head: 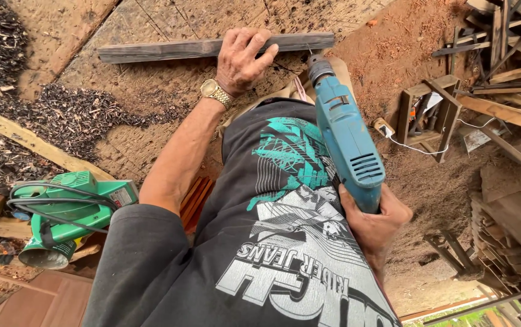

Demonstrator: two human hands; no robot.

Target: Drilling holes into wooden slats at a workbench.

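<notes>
Sawdust floor; left hand [240,60] fingers curled, pinning plank [169,48]; right hand [374,223] fist-gripping drill [345,136].

Wooden strip [212,47]: a long, narrow, grey weathered strip of wood with rough grain and dark streaks. It lies flat and nearly level across the top of the view on a worn board surface, its left end a little lower than its right. The middle part is covered by what presses it down.

Electric drill [346,139]: a teal-blue plastic body with ribbed cooling slots near the rear and a dark metal chuck at the front. It points up and slightly left, its thin bit meeting the strip close to the strip's right end.
</notes>
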